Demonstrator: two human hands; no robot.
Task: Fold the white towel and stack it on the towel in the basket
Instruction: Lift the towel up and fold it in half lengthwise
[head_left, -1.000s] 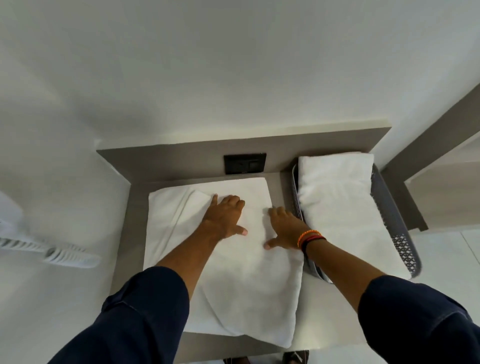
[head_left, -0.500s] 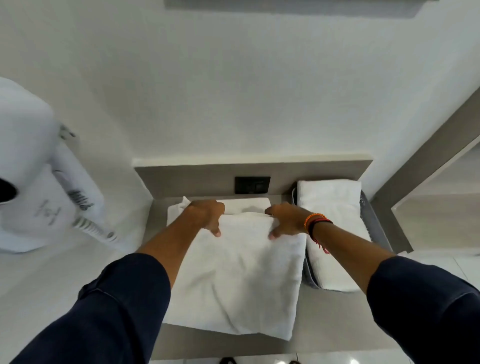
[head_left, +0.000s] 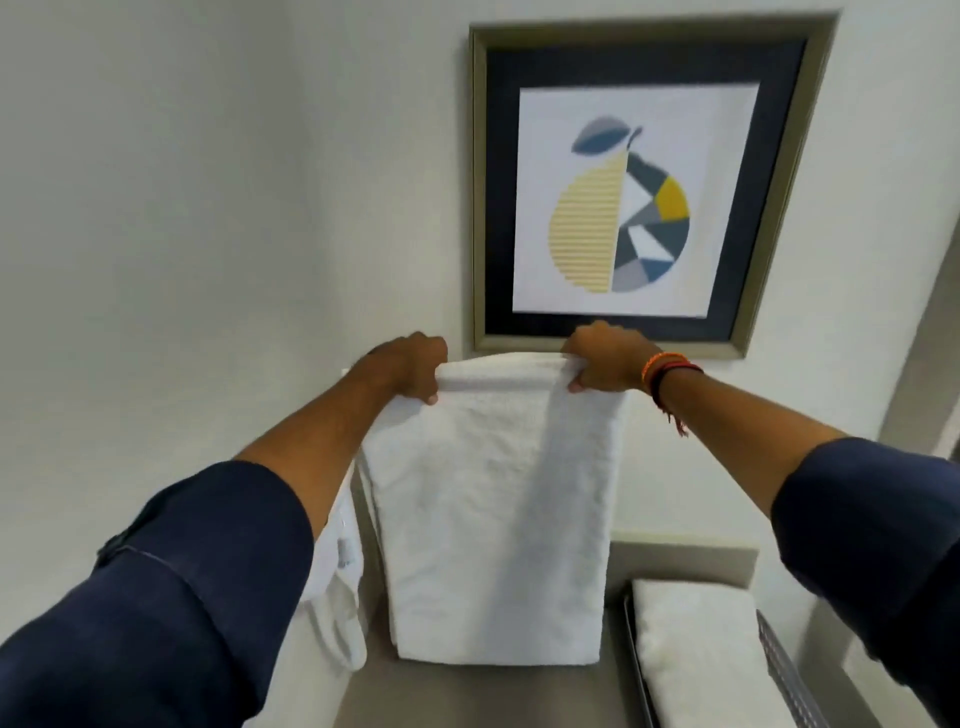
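Two towels are in view, with one basket and one framed print. Your left hand and right hand each clamp a top corner of the white towel, fingers curled over its upper edge and thumbs underneath. You hold it lifted in front of the wall, with the framed print at 12 o'clock above your hands. Its long axis runs vertically, from 12 to 6 o'clock, the folded top edge level between your hands and the lower edge hanging just above the grey counter. It looks plain white, softly textured, in layered folds, with a looser flap trailing at its 8 o'clock side. A second folded towel lies in the grey basket at 4 o'clock.
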